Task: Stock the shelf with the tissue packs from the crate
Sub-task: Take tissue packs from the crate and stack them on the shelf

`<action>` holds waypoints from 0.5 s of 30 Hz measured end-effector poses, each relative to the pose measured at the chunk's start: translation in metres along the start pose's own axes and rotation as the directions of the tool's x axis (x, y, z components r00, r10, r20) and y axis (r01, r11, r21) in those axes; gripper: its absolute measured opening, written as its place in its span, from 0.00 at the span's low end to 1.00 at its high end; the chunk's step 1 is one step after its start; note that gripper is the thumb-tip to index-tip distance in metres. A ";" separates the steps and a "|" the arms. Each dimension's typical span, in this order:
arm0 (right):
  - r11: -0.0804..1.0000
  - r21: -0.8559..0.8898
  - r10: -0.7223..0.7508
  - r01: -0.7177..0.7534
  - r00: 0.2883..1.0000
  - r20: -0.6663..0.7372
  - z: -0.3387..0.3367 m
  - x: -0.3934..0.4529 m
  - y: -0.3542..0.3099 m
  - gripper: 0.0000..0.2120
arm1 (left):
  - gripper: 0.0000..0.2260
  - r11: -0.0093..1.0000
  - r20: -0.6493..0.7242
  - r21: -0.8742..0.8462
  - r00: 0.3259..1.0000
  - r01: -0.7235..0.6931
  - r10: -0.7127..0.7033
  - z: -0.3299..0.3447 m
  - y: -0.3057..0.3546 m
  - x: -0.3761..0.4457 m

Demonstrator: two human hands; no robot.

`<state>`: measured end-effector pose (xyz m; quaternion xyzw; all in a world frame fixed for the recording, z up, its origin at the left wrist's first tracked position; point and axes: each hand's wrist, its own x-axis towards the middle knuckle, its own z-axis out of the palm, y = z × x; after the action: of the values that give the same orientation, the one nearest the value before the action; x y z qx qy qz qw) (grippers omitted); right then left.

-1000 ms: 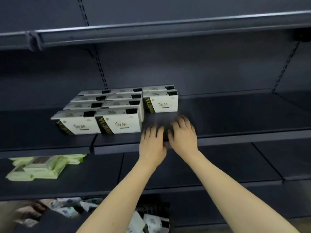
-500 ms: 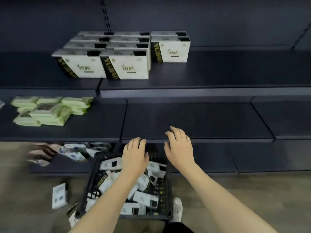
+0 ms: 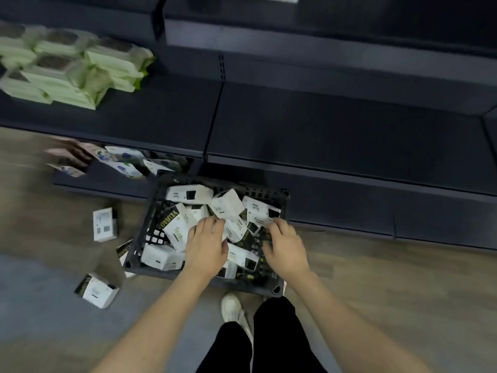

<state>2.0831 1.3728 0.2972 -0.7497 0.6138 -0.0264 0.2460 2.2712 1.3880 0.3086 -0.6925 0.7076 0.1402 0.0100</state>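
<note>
A black plastic crate [image 3: 150, 211] stands on the floor in front of the dark shelf [image 3: 322, 125], filled with several white tissue packs [image 3: 188, 193] lying jumbled. Both my hands are down inside the crate. My left hand [image 3: 205, 246] lies on top of the packs near the middle, its fingers spread and touching them. My right hand [image 3: 286, 249] rests at the right side of the crate, fingertips against a white pack [image 3: 259, 211]. Neither hand plainly grips a pack.
Green wipe packs [image 3: 67, 74] are piled on the left of the lower shelf. Mixed packs [image 3: 123, 162] sit on the bottom shelf behind the crate. Loose tissue packs [image 3: 105, 224] [image 3: 96, 290] lie on the floor to the left. My white shoe [image 3: 231, 305] is just behind the crate.
My view dropped from the upper shelf with the stocked boxes down to the floor. Both hands came off the shelf and went down into the crate onto the packs.
</note>
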 end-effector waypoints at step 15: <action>0.996 -0.007 0.090 -0.094 0.934 0.346 0.145 0.051 0.036 0.25 | 0.24 0.989 0.248 -0.049 0.961 0.143 -0.126 0.148 -0.048 0.039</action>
<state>2.1124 1.3692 0.1420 -0.7119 0.5954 0.1141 0.3545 2.2905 1.3815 0.1493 -0.7165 0.6473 0.2464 0.0835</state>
